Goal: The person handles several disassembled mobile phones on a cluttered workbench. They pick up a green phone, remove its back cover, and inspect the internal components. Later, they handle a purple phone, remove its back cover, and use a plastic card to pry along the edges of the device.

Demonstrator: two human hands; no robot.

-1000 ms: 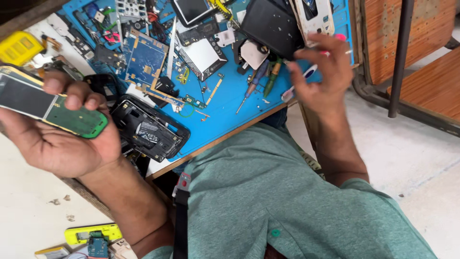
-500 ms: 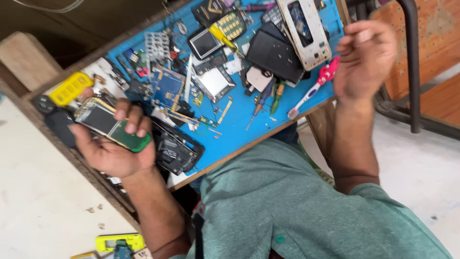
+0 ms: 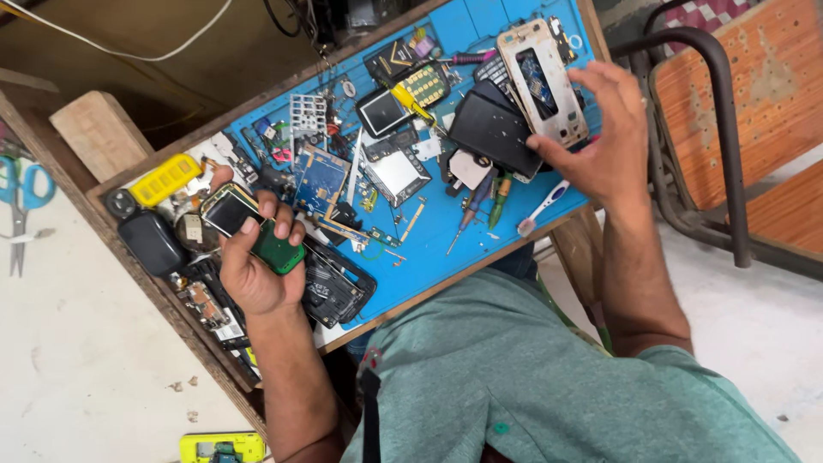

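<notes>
**Phone parts on blue worktop, both hands busy**

Blue worktop [image 3: 446,249] is crowded with phone parts. Right hand [image 3: 604,141] has moved off the right edge, where it was bunched half a second ago, onto the black phone cover [image 3: 497,129] near the far right corner; grip spread, fingertips touching the cover beside the silver phone frame [image 3: 542,81]. Pink-handled screwdriver [image 3: 542,206] now lies free at the near right edge. Left hand [image 3: 253,257] stays at the left edge, grip pinching the green circuit board [image 3: 257,231] with its small screen.
</notes>
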